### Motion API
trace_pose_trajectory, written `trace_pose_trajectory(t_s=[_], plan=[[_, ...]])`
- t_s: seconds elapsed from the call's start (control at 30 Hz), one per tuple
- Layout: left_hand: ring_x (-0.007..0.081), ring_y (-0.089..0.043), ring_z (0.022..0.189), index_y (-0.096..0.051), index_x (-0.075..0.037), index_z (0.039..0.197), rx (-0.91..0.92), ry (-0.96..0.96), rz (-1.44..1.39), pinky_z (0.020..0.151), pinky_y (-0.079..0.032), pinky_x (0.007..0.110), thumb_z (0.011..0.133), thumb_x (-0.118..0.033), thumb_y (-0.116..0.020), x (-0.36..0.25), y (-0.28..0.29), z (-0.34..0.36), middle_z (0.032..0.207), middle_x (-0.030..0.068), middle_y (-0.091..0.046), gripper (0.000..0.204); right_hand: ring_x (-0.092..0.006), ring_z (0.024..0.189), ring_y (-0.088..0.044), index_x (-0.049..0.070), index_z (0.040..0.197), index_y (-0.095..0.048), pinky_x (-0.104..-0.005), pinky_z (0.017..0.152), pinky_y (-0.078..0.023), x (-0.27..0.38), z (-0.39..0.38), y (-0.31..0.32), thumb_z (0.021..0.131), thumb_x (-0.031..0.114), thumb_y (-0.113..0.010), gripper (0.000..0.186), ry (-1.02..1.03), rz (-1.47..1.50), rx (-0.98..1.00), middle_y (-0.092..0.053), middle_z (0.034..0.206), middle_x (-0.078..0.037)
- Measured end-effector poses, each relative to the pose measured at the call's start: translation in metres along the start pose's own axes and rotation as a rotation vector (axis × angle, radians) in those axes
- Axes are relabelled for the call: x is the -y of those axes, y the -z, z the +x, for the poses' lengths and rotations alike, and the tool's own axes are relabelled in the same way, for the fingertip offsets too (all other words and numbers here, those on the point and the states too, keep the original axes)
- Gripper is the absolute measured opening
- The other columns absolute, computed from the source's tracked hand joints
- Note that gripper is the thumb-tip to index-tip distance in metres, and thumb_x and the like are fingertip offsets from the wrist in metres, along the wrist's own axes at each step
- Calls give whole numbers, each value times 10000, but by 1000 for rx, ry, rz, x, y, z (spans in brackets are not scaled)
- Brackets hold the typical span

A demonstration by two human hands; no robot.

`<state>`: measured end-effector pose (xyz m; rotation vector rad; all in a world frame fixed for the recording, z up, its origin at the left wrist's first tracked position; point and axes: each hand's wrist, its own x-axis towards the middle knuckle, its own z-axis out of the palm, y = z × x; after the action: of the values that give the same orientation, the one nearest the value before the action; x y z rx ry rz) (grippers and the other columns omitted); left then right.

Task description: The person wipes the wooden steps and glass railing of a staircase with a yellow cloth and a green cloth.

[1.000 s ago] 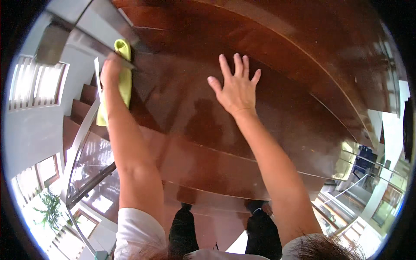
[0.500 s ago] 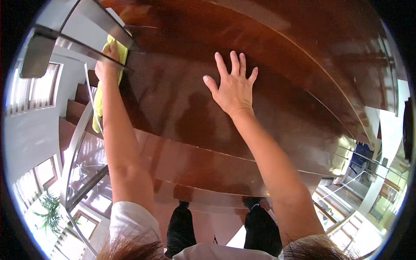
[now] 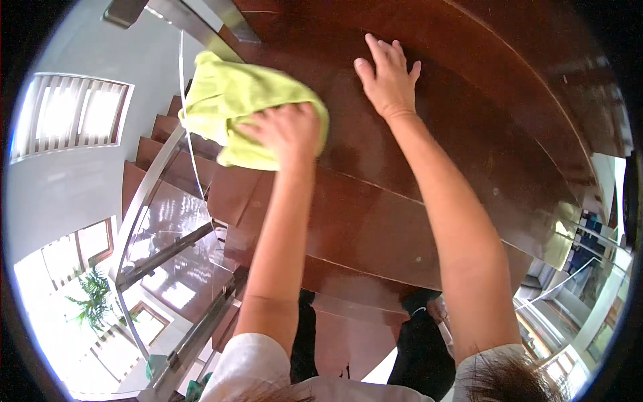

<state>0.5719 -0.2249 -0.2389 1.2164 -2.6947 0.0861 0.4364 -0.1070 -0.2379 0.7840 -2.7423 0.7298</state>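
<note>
My left hand (image 3: 293, 134), slightly blurred, presses a yellow-green cleaning cloth (image 3: 231, 90) to the left part of a glossy dark-brown stair step (image 3: 469, 144). The cloth spreads out ahead of the hand and to its left, with loose folds. Part of it hangs past the step's left end beside the metal railing. Farther right, my right hand (image 3: 392, 79) rests on the same step near its back, fingers stretched and holding nothing.
A metal railing post (image 3: 231, 23) stands at the far left end of the step. Along the left side run a curved rail and glass panels. Lower steps (image 3: 362, 288) lie near my feet; a green plant (image 3: 92, 298) and windows are at the left. More glass railing is at the right.
My left hand has brought the cloth from beside the railing post rightward onto the step, and it is now spread out. My right hand appears farther up and right as the view shifts.
</note>
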Motion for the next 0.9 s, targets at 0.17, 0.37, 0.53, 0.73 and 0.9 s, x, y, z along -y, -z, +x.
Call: trace_pose_trajectory(t_s=[0.17, 0.37, 0.53, 0.73, 0.9], plan=[[398, -324, 1340, -545, -67, 1284, 43, -362, -363, 1081, -69, 685, 872, -361, -466, -37, 23, -77, 1370, 188, -473, 512, -283, 1065, -575, 90, 1063, -626, -390, 895, -505, 55, -11, 43, 837, 38, -543, 246, 419, 359, -209, -597, 1072, -91], [404, -501, 1110, -565, -9, 1085, 413, -741, -1192, 965, -374, 488, 784, -157, -601, -24, 49, -135, 1097, 238, -564, 337, -323, 1135, -538, 16, 1237, -553, -391, 995, -429, 124, -42, 1, 902, 85, -512, 345, 267, 91, 321, -518, 1249, -181], [388, -591, 821, -613, -10, 943, 275, -586, -896, 709, -490, 460, 681, 50, -587, 58, 44, -91, 938, 175, -609, 270, -316, 1312, -398, 7, 1303, -475, -441, 1107, -290, 112, -20, -50, 901, 159, -476, 430, 435, 1, 220, -421, 1370, -218], [282, -476, 1220, -536, -33, 1224, -152, -248, -375, 1079, -273, 505, 848, -109, -530, 81, 8, -11, 1228, 133, -546, 384, -273, 1075, -592, 61, 1150, -647, -351, 951, -464, 139, 55, -85, 763, -85, -468, 451, 376, 323, 169, -593, 1236, -134], [260, -419, 1298, -480, -25, 1297, -117, -207, -240, 1099, -208, 564, 869, -103, -463, 86, -10, -3, 1346, 117, -484, 435, -231, 1264, -441, 73, 1268, -544, -445, 1063, -328, 174, 40, -62, 914, 115, -419, 377, 351, 62, 546, -491, 1362, -99]])
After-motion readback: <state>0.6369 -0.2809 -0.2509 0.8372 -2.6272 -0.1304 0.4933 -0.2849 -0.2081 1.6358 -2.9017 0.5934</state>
